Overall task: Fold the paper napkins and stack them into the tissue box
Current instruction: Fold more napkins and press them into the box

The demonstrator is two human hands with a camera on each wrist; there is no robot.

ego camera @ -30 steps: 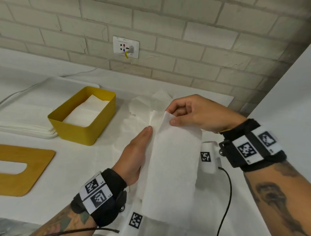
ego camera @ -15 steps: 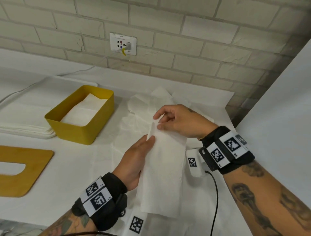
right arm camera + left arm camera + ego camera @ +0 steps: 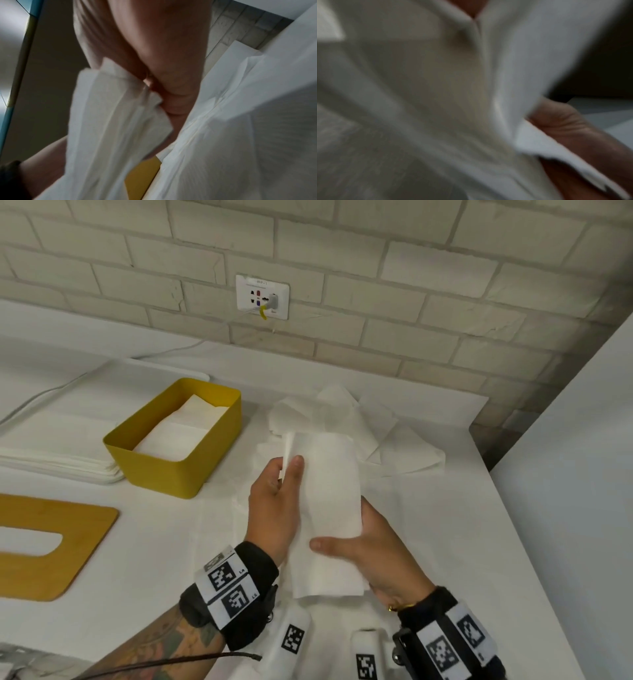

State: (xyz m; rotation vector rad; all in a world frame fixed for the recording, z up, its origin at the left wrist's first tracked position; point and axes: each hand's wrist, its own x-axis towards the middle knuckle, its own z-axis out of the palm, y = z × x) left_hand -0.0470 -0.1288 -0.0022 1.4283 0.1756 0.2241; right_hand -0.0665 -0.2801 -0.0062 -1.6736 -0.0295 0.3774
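While both hands work above the white table, a folded napkin is held between them as a long strip running away from the person. The left hand pinches its far left edge, thumb on top and fingers hidden beneath the paper. The right hand grips the near right side, its thumb laid flat across the top and the fingers tucked underneath. In the left wrist view the napkin fills most of the blurred picture. The right wrist view shows the napkin with its layered folds against the right hand.

Just beyond the hands lies a loose heap of unfolded napkins, with more flat sheets spread on the table under the hands. To the left of the left hand and a little farther away stands the yellow tissue box, open-topped, with folded napkins lying inside it. Left of the box sits a stack of white sheets. Nearer the person, well left of the left hand, a wooden lid with a slot lies flat. On the brick wall beyond everything is a wall socket with a cable plugged in.
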